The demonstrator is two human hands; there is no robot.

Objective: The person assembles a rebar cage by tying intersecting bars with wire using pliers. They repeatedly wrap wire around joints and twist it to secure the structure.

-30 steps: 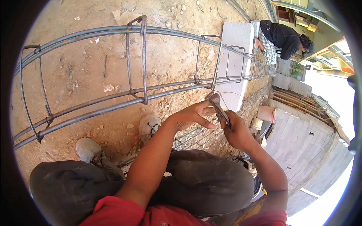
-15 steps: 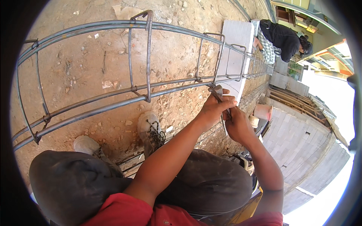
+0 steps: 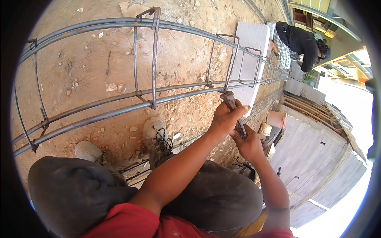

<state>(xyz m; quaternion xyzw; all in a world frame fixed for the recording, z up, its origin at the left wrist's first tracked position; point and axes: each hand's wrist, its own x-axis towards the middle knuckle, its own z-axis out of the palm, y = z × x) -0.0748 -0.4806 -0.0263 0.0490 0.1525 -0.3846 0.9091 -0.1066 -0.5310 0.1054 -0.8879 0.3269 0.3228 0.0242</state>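
A pair of worn metal pincers (image 3: 228, 97) is gripped in both my hands. My left hand (image 3: 226, 119) is closed around them just below the head, thumb pointing right. Lower down, my right hand (image 3: 249, 146) is closed on the handle end. The pincer head meets or nearly meets the lower bars of a long rebar cage (image 3: 178, 95), by a square stirrup (image 3: 234, 59). Whether the jaws bite on a tie wire there cannot be made out.
A pale grey slab (image 3: 248, 51) lies beyond the cage. Past it, a person in black (image 3: 300, 41) bends down over the cage's far end. Buckets (image 3: 276, 119) stand by a block wall (image 3: 313, 158) at right. My shoes (image 3: 155, 133) rest on stony dirt.
My right hand has shifted a little down, away from my left hand, so more of the pincers' handle shows between them. The pincer head stays close to the same cage joint.
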